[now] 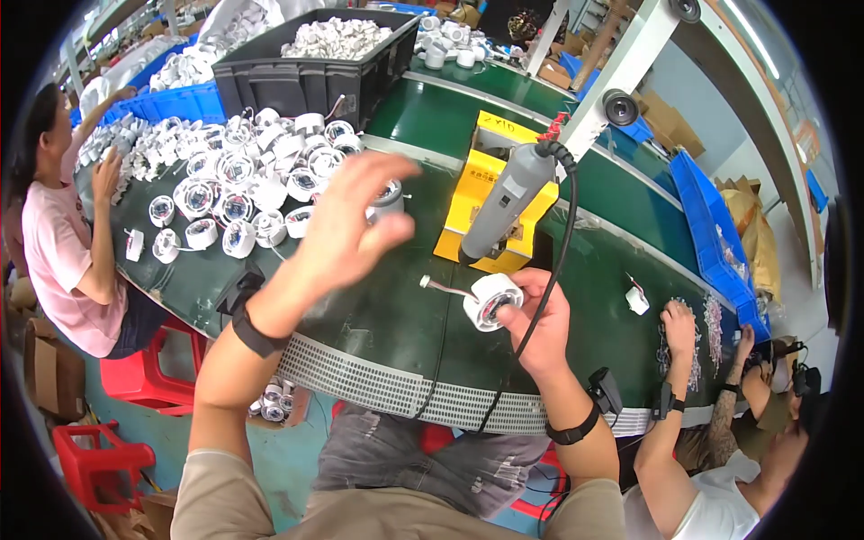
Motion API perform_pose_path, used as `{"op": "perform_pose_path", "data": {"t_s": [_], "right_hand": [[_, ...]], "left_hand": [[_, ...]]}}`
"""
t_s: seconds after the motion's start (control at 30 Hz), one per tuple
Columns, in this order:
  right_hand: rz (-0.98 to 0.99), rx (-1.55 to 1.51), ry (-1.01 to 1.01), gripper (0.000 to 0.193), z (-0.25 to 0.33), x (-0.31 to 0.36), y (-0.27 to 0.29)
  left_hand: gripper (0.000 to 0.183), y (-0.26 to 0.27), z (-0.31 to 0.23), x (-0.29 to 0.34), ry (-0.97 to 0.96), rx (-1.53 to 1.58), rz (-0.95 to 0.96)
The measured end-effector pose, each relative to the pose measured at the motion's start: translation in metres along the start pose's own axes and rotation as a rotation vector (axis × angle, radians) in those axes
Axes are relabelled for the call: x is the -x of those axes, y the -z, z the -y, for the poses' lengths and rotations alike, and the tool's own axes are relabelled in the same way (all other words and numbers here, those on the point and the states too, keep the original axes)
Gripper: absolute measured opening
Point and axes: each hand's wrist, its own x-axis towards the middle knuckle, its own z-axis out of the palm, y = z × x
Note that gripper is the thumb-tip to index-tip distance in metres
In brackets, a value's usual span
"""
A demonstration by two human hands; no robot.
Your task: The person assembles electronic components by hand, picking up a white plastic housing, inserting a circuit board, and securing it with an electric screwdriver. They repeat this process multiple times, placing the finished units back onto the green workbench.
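Observation:
My right hand [544, 324] grips a white round plastic housing [492, 300] by its edge, tilted so that its ring-shaped inside shows. A short wire lead with a small white connector [426, 282] sticks out from it to the left. My left hand [351, 220] is raised over the bench with thumb and fingers apart, nothing in them. Just beyond those fingers stands a similar housing with a greyish side [389, 200], partly hidden by the hand. A grey electric screwdriver [511, 200] with a black cable leans in a yellow metal stand [468, 211] ahead of my right hand.
Many similar housings [236, 171] crowd the green bench [378, 306] at left, before a black crate [315, 76] of small white parts. A co-worker in pink [67, 243] sits left; others work at right near a white wired part [637, 300]. A white post [621, 67] rises behind.

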Motion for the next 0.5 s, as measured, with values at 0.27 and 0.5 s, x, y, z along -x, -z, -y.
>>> {"op": "perform_pose_path", "data": {"t_s": [0.27, 0.5], "right_hand": [[-0.059, 0.054, 0.012, 0.036, -0.003, 0.002, 0.007], [0.009, 0.096, -0.067, 0.038, 0.000, -0.002, 0.010]], "left_hand": [[0.046, -0.047, 0.031, 0.014, 0.234, -0.481, 0.222], [0.048, 0.008, 0.000, 0.015, 0.351, -0.267, 0.000]]}}
